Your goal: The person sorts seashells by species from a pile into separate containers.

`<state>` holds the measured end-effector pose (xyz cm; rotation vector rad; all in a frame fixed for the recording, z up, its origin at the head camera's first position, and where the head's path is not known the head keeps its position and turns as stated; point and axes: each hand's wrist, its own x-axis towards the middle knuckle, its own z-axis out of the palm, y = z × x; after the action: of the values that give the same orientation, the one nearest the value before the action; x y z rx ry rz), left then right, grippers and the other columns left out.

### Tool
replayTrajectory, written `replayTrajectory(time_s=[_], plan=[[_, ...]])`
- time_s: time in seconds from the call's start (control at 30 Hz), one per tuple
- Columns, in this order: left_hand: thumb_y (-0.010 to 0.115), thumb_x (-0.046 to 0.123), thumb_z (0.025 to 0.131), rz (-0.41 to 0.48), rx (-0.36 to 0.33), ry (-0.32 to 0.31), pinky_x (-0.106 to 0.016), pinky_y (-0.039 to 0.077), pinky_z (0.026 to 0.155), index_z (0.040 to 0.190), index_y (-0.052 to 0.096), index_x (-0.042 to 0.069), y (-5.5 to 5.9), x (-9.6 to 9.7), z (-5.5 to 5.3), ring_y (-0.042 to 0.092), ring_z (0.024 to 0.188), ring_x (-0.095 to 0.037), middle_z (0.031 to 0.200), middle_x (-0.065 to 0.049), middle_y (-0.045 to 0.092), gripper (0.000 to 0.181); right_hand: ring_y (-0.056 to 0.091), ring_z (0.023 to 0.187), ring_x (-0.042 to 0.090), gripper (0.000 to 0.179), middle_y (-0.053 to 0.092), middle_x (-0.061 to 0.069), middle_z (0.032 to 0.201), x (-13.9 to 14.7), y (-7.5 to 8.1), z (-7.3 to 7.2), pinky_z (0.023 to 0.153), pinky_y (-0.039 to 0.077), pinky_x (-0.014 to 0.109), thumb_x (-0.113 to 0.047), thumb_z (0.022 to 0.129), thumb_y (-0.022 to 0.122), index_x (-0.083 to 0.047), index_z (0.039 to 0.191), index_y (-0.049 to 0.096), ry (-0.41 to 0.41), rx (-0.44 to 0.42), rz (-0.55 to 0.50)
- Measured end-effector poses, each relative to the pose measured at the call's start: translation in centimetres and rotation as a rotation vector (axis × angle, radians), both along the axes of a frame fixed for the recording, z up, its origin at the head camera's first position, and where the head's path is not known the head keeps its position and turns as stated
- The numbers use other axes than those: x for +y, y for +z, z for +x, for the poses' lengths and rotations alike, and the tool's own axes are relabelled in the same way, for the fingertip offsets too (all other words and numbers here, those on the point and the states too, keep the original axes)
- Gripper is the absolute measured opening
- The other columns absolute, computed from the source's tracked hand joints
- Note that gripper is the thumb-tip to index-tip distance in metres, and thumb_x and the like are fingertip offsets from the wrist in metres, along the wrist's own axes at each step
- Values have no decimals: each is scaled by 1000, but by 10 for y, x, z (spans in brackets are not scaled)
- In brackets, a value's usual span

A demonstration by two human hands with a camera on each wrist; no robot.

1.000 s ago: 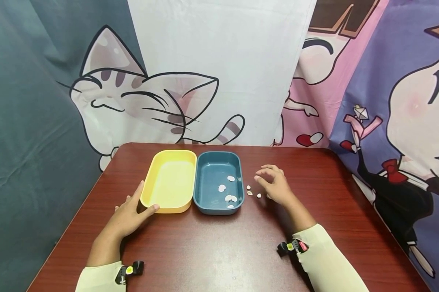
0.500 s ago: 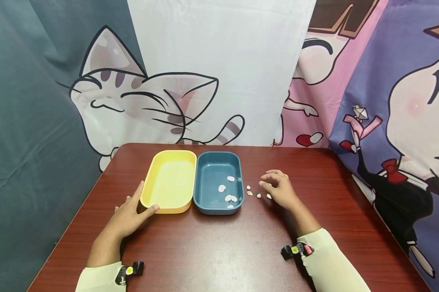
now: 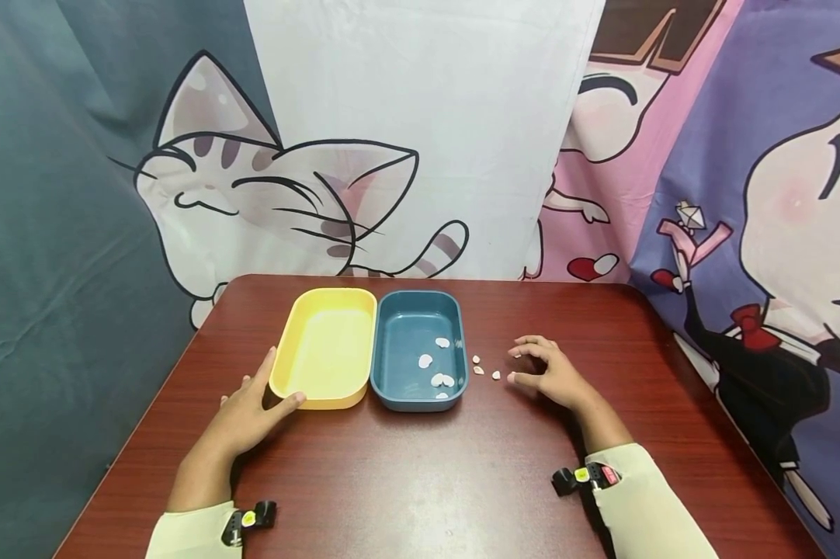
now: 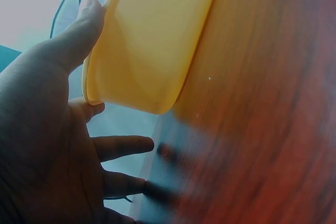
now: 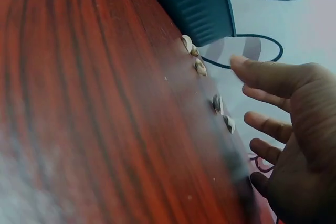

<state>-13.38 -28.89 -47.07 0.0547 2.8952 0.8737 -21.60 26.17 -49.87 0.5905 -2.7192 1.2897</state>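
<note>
My left hand (image 3: 241,415) lies at the near left corner of the yellow container (image 3: 353,402). Its thumb and forefinger touch the rim, and the other fingers extend outside, as the left wrist view shows. To the right, my right hand (image 3: 553,376) hovers with thumb and fingers apart. Small pale pieces that look like shells (image 3: 496,375) lie on the table between that hand and the blue container (image 3: 420,405). In the right wrist view, several such shells (image 5: 218,104) form a row beside the hand. White flat pieces (image 3: 425,361) lie inside the blue container.
The two containers stand side by side on a reddish-brown table (image 3: 392,481). A cloth backdrop (image 3: 420,93) with cartoon figures hangs behind the table and along both sides. A small black camera (image 3: 565,481) sits on the right wrist, another (image 3: 265,512) on the left.
My right hand has shifted right and slightly toward me, away from the blue container, and its thumb and fingers have spread further apart. The left hand and both containers look unmoved.
</note>
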Motion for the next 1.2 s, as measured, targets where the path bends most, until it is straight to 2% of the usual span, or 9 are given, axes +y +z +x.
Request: replayTrajectory(time_s=[0.13,0.37,0.63,0.93,1.2], plan=[[64,68,102,-1,-3,-1,-95,15,113,178,-3,21,0,0,0,21,156,-73,171,-42,27,112,48,140,45,46,63,25,146,5,-5,-1,116,33,58,-12,81,96,-4,122,79,20,-9,-2],[63,68,102,-4,-3,-1,-95,15,114,178,-1,20,0,2,0,22,156,-72,171,-41,28,111,47,141,44,32,61,23,146,12,-14,-3,115,32,53,-9,79,97,-9,108,83,9,-8,-31],[64,68,102,1,-1,4,-95,15,114,178,-1,19,0,2,1,21,156,-73,171,-41,29,111,44,144,45,24,60,22,149,9,-15,-3,117,30,58,-12,79,98,-15,100,85,-5,-38,4],[63,68,102,-11,3,3,-95,15,114,178,-2,20,1,2,1,22,156,-73,172,-40,29,111,43,145,46,20,61,21,149,9,-16,-2,117,29,60,-10,81,95,-15,97,85,-9,-16,32],[64,68,101,-2,7,7,-95,15,114,178,-1,20,1,3,3,23,155,-72,171,-41,29,111,43,145,46,14,61,21,149,9,-18,-1,115,28,60,-16,85,94,-21,93,84,-5,-6,56]])
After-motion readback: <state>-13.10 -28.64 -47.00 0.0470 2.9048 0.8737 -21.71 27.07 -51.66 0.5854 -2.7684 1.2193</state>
